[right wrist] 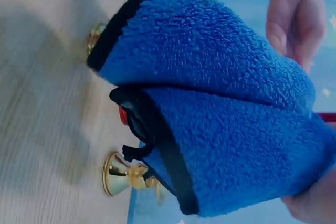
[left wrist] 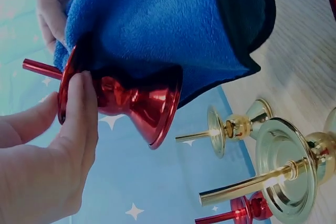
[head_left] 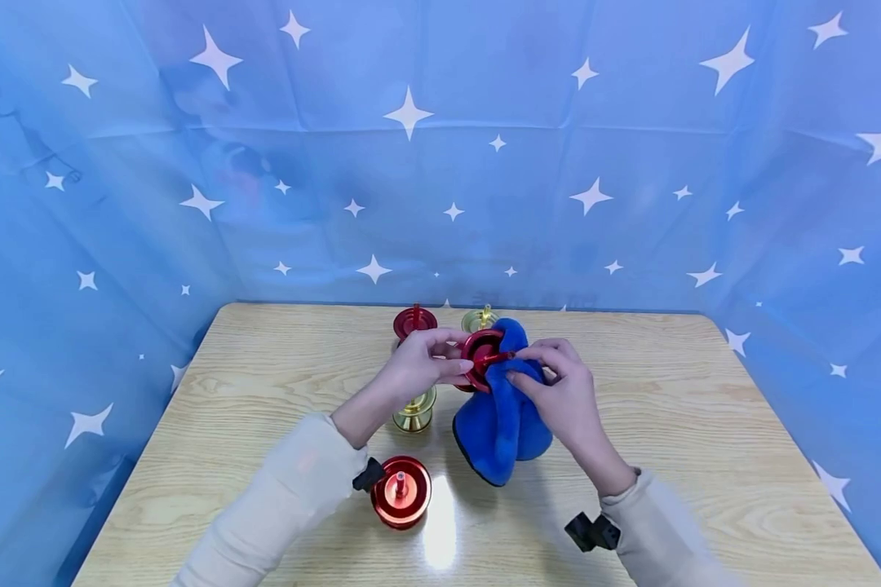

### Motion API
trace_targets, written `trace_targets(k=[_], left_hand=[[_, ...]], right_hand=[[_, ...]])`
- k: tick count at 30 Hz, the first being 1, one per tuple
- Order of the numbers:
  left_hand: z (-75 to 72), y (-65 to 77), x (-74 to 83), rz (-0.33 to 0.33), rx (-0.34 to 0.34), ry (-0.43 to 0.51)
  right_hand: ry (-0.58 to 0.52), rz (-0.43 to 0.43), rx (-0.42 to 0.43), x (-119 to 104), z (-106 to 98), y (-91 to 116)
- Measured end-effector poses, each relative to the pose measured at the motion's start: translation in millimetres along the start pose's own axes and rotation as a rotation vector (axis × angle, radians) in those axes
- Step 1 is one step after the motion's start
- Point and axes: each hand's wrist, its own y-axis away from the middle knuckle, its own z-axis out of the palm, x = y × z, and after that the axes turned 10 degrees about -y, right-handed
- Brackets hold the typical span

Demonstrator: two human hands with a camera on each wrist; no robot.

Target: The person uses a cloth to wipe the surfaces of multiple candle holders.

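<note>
My left hand (head_left: 420,359) pinches the rim of a shiny red metal candle holder (left wrist: 155,109), thumb on one side of its dish and fingers on the other. The holder is tilted, its thin stem pointing sideways and its flared base raised off the table. In my right hand (head_left: 564,390) is a fluffy blue cloth (head_left: 495,436) with a dark edge, gripped near the stem. The cloth lies against the holder's dish and body and hangs down in folds. In the right wrist view the cloth (right wrist: 210,56) hides most of the holder.
A red candle holder (head_left: 401,507) stands at the front of the wooden table (head_left: 661,456). A gold one (head_left: 413,421) stands under my left wrist. Another red holder (head_left: 404,319) and a gold holder (head_left: 473,320) are at the back edge, before a blue star-patterned curtain (head_left: 484,49).
</note>
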Motion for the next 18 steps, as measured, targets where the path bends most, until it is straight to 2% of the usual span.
trace_targets(k=[2, 4, 9, 11, 14, 18], left_hand=[[0.0, -0.2, -0.7, -0.002, 0.003, 0.025], [-1.2, -0.3, -0.7, 0.013, 0.002, -0.007], [-8.4, 0.4, 2.2, 0.080, -0.097, -0.203], [-10.6, 0.8, 5.0, 0.100, -0.135, -0.279], [-10.9, 0.2, 8.0, 0.087, -0.137, -0.305], [-8.5, 0.1, 8.9, 0.026, -0.044, -0.197]], right_hand=[[0.006, -0.041, -0.012, 0, 1, 2], [0.019, -0.100, -0.027, 0, 1, 2], [0.064, -0.274, -0.132, -1, -5, -3], [0.081, -0.319, -0.178, -1, -7, -5], [0.079, -0.306, -0.190, -2, -8, -6], [0.050, -0.178, -0.106, -3, -7, -6]])
